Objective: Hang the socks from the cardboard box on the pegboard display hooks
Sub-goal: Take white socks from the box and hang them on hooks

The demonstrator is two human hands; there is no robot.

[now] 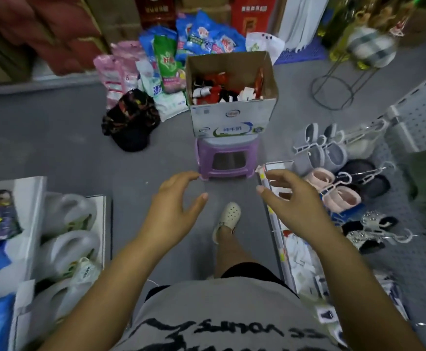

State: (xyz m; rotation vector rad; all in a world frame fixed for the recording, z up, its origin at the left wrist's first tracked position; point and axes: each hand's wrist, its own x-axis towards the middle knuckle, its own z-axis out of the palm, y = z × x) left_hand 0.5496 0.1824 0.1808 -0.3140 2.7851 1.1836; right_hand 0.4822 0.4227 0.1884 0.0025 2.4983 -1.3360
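Reaching with wide, empty grips, both hands (179, 198) (286, 198) face the rectangular cardboard box (232, 117).

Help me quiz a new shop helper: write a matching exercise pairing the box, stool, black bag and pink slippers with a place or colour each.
1. box
2. stool
3. black bag
4. pink slippers

A. on hangers at the right
B. on the stool
C. on the floor, left of the box
D. purple, beneath the box

Pairs: 1-B, 2-D, 3-C, 4-A
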